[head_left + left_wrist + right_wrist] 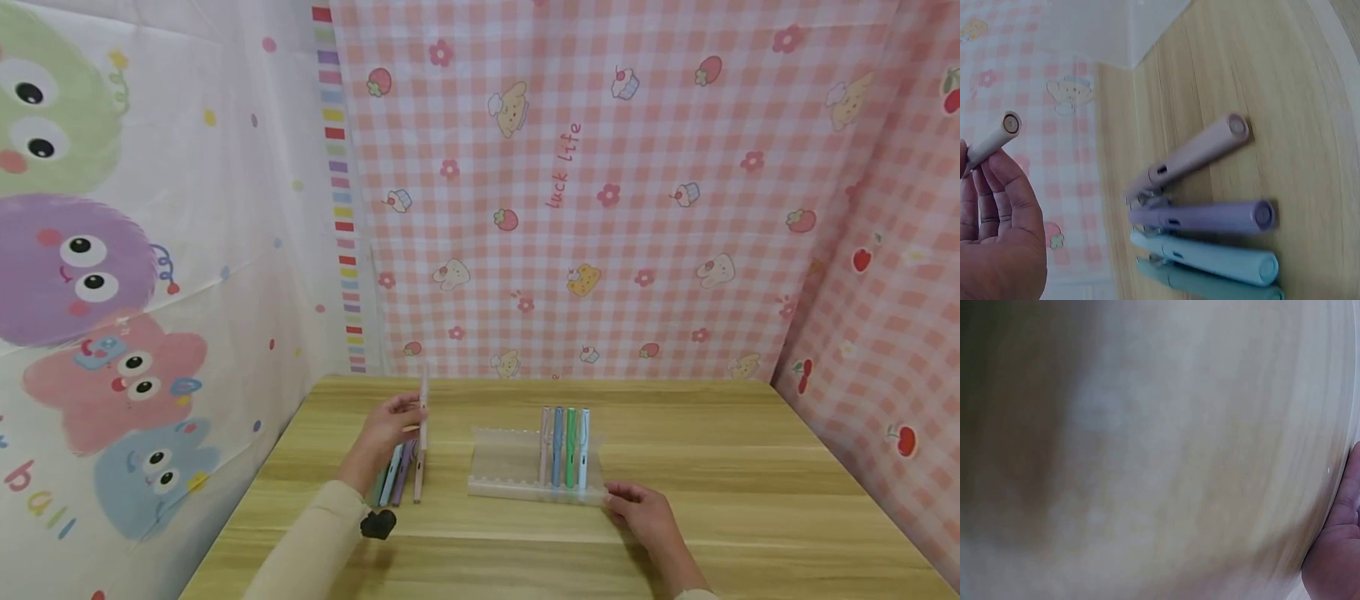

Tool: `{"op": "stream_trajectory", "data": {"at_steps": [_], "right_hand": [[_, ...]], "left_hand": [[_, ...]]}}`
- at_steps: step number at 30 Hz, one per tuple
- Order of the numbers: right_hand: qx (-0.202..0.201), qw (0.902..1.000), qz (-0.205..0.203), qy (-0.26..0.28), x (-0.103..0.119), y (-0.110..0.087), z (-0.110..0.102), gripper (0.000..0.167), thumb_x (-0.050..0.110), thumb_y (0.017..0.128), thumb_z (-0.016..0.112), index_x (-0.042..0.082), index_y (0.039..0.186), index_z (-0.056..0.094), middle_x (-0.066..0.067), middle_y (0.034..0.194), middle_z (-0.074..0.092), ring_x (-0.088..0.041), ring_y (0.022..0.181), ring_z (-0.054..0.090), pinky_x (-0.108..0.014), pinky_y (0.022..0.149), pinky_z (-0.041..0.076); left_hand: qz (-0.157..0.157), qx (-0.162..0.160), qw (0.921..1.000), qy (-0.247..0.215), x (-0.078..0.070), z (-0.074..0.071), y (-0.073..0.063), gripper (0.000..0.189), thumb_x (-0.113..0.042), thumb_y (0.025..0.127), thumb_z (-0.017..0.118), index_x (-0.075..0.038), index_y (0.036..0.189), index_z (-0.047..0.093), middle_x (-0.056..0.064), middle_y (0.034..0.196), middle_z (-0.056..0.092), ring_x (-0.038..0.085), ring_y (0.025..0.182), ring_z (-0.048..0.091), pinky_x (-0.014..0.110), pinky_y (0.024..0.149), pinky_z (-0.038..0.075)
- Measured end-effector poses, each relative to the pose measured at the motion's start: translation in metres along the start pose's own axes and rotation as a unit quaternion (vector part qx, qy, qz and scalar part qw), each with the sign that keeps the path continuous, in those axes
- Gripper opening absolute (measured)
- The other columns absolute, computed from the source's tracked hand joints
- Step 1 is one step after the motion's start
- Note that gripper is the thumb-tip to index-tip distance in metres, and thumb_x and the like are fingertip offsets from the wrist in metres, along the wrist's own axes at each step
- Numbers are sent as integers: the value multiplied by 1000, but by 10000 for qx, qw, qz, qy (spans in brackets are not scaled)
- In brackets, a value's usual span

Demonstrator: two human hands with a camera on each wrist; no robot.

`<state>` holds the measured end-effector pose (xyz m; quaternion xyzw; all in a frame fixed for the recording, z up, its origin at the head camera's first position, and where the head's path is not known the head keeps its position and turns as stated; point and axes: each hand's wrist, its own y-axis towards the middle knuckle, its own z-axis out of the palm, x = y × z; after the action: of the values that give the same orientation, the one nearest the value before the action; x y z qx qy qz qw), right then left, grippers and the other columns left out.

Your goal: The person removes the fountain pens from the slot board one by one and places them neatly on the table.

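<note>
My left hand pinches a pale, whitish pen upright between thumb and fingers, above the table. Below it lies a row of pens: a dusty-pink pen, a purple pen, a light-blue pen and a teal pen. In the head view, my right hand holds the front right corner of a clear pen rack with notched edges. On the rack's right part rest a pinkish pen, a blue pen, a green pen and a pale-blue pen.
Everything stands on a wood-grain table. A pink checked cloth hangs behind it, and a white cartoon-print cloth hangs on the left. A black heart-shaped piece is by my left wrist. The right wrist view is mostly blurred tabletop.
</note>
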<state>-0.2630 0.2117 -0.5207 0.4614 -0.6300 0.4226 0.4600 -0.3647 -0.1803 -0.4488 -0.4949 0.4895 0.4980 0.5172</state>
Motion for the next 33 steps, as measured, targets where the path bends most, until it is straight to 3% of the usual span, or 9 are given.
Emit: {"op": "stream_trajectory", "data": {"at_steps": [15, 26, 33], "right_hand": [[35, 10000, -18, 40, -1, 0, 1, 26, 1, 92, 67, -12, 114, 66, -11, 98, 70, -14, 84, 64, -29, 72, 56], [68, 9999, 73, 27, 1, -2, -1, 26, 0, 93, 66, -12, 116, 65, -11, 100, 69, -14, 86, 64, -30, 75, 57], [48, 9999, 117, 16, 0, -1, -1, 25, 1, 93, 66, -11, 115, 66, -10, 99, 69, -14, 85, 64, -29, 74, 57]], "left_hand": [[-97, 505, 9984, 249, 8, -46, -1, 43, -3, 98, 59, 9, 137, 47, 2, 97, 60, 18, 93, 60, 39, 89, 51], [-242, 552, 9979, 216, 13, -74, -5, 48, -4, 98, 60, 10, 140, 42, 5, 103, 62, 19, 98, 60, 35, 86, 51], [-355, 538, 9974, 328, 14, -83, -8, 50, -6, 97, 63, 10, 139, 43, 7, 107, 63, 24, 101, 60, 33, 84, 52]]}}
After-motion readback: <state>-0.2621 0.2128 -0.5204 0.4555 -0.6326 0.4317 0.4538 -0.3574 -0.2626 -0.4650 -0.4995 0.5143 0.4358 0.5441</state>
